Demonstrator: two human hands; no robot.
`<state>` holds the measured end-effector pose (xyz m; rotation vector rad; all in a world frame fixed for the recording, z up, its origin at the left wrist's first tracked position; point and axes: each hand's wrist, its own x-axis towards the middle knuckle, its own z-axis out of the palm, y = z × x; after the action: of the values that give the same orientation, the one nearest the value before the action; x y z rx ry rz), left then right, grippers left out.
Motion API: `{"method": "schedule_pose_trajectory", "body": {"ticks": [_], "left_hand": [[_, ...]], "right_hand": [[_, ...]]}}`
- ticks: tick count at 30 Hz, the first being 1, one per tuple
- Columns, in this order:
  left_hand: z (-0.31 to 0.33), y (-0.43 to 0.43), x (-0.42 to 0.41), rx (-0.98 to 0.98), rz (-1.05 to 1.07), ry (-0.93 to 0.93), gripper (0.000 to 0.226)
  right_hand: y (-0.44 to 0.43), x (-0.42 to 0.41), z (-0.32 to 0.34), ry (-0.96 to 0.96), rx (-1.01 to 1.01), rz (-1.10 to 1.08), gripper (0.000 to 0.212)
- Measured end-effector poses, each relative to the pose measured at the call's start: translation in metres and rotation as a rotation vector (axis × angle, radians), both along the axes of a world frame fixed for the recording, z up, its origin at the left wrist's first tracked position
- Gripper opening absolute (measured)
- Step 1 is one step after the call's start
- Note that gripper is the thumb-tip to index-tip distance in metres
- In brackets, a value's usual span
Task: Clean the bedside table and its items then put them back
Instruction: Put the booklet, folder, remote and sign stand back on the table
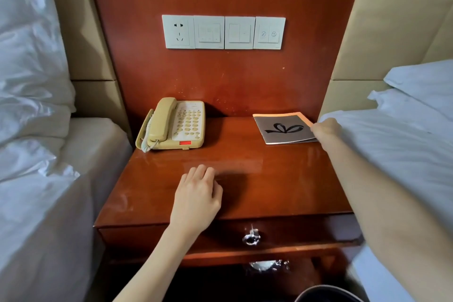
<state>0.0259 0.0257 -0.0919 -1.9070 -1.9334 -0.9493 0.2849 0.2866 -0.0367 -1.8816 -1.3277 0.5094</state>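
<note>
The glossy red-brown bedside table stands between two beds. A beige telephone sits at its back left, handset in the cradle. At the back right lies a grey booklet with a black bow drawing. My right hand grips the booklet's right edge, which rests flat on the table. My left hand rests palm down near the table's front middle, fingers loosely curled, nothing visible in it.
White bedding presses against the table's left side, and another white bed against its right. A row of wall switches is on the wooden panel behind. The drawer has a metal knob. A dark bin rim shows below.
</note>
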Motion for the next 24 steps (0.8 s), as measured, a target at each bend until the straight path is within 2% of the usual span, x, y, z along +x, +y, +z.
{"method": "schedule_pose_trajectory", "body": {"ticks": [3, 7, 10, 14, 19, 24], "left_hand": [[-0.001, 0.002, 0.0, -0.01, 0.01, 0.003, 0.008], [-0.001, 0.003, -0.001, -0.025, 0.006, -0.021, 0.006], [-0.001, 0.003, -0.001, -0.037, -0.003, -0.032, 0.006], [0.003, 0.002, 0.0, -0.084, -0.003, -0.086, 0.008], [0.023, 0.002, -0.01, -0.168, 0.085, -0.362, 0.019], [0.055, -0.017, -0.051, -0.124, 0.099, -0.663, 0.02]], "right_hand": [[-0.007, 0.007, -0.001, -0.029, 0.011, -0.013, 0.02], [-0.018, 0.015, 0.008, -0.05, 0.03, -0.03, 0.023], [-0.033, 0.011, 0.024, -0.05, 0.035, 0.018, 0.005], [-0.064, -0.009, 0.041, -0.022, 0.029, 0.151, 0.013], [-0.104, -0.052, 0.051, 0.106, -0.078, 0.376, 0.012], [-0.153, -0.11, 0.063, 0.209, -0.151, 0.57, 0.027]]}}
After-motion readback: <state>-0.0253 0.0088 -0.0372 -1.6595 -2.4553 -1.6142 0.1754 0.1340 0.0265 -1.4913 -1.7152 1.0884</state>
